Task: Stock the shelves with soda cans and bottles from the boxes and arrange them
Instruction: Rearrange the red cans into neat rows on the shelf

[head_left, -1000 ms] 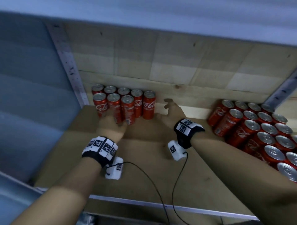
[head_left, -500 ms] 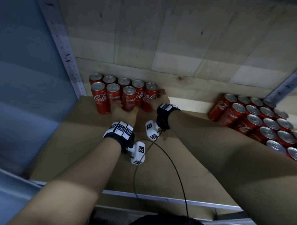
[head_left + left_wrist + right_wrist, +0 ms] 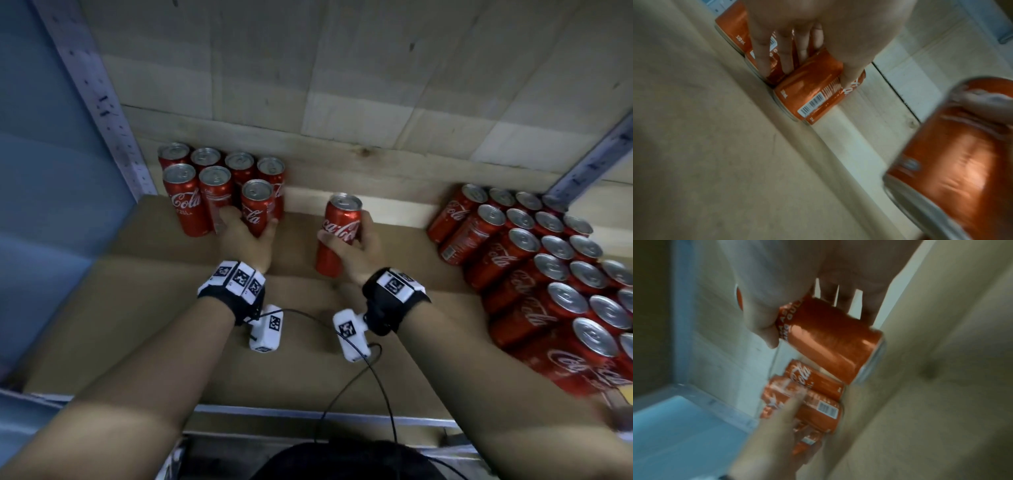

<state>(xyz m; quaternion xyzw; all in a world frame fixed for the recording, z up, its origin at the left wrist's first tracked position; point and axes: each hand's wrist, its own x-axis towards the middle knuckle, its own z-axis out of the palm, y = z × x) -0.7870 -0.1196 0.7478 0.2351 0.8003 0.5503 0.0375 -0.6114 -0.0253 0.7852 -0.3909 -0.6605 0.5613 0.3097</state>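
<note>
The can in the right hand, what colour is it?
Red with white lettering and a silver top; the can shows best in the head view.

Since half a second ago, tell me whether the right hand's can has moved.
Yes. The can in the right hand has come away from the left cluster, rightward along the shelf.

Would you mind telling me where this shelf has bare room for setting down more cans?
The widest free patch is the brown shelf board between the left can cluster and the right can block; only the can gripped by the right hand stands there. The front strip is bare too. The right side is crowded.
</note>
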